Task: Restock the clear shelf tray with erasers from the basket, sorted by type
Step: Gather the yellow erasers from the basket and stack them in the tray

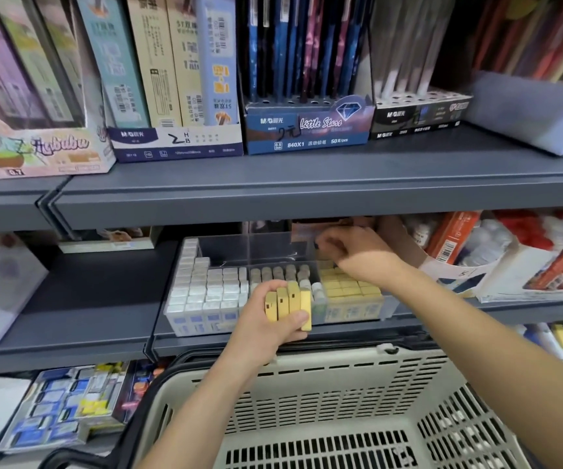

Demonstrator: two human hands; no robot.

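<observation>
The left grip holds four yellow erasers side by side, just before the clear tray on the shelf. The tray holds white blocks left, grey ones in the middle and yellow rows right. The right grip reaches over the yellow rows, fingers curled; whether it holds anything cannot be told. The basket sits below.

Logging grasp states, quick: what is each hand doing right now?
Left hand: grips several yellow erasers.
Right hand: fingers curled at the back of the clear tray; whether it holds anything cannot be told.
</observation>
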